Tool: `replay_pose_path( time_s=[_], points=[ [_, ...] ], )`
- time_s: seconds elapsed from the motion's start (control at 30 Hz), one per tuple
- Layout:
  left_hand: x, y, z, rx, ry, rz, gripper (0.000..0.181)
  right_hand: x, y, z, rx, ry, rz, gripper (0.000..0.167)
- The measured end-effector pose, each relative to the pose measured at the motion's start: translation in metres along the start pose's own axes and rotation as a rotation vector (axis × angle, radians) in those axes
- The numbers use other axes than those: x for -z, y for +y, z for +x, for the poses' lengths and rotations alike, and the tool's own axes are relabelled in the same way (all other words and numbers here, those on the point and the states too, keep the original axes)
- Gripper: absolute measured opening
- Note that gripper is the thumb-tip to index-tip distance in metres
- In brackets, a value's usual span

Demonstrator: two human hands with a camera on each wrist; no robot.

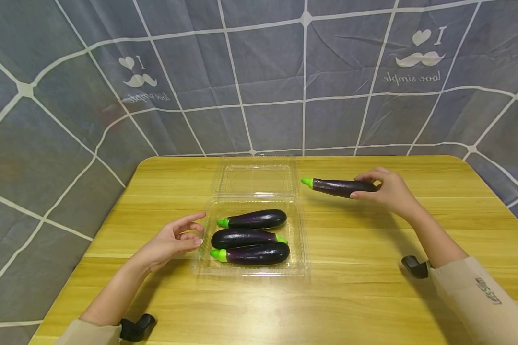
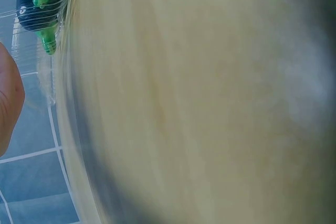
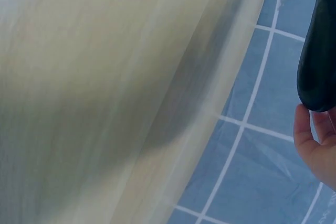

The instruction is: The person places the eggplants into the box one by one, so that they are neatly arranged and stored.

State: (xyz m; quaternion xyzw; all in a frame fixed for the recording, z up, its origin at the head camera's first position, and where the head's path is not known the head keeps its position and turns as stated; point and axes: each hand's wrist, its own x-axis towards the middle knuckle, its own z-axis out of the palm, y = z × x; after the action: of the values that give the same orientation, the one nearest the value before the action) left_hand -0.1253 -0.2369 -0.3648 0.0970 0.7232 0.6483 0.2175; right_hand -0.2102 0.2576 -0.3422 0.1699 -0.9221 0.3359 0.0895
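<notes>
The right hand [image 1: 382,189] is gripping an eggplant [image 1: 338,187] by its blunt end, between thumb and fingers, and is holding it above the surface [image 1: 349,297], right of the opened clear lid [image 1: 259,180], green stem pointing left. The left hand [image 1: 172,242] is holding nothing; its fingers are standing apart, partly bent, beside the left wall of the clear plastic container [image 1: 303,254]; contact cannot be determined. Three other eggplants [image 1: 241,238] are lying inside that container, the middle stem pointing right, the outer two left. A grey gridded cloth [image 1: 272,124] is hanging behind.
</notes>
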Motion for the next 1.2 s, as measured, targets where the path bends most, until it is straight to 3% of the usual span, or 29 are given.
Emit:
replay_pose_path(
  time_s=[0.7,1.2],
  points=[
    [0.002,-0.002,-0.001,0.015,0.001,0.012,0.069,-0.011,-0.031,-0.005,0.163,-0.019,0.029,0.035],
    [-0.001,0.001,-0.001,-0.014,-0.012,-0.001,0.068,-0.024,-0.05,-0.005,0.24,-0.058,0.068,0.035]
  ],
)
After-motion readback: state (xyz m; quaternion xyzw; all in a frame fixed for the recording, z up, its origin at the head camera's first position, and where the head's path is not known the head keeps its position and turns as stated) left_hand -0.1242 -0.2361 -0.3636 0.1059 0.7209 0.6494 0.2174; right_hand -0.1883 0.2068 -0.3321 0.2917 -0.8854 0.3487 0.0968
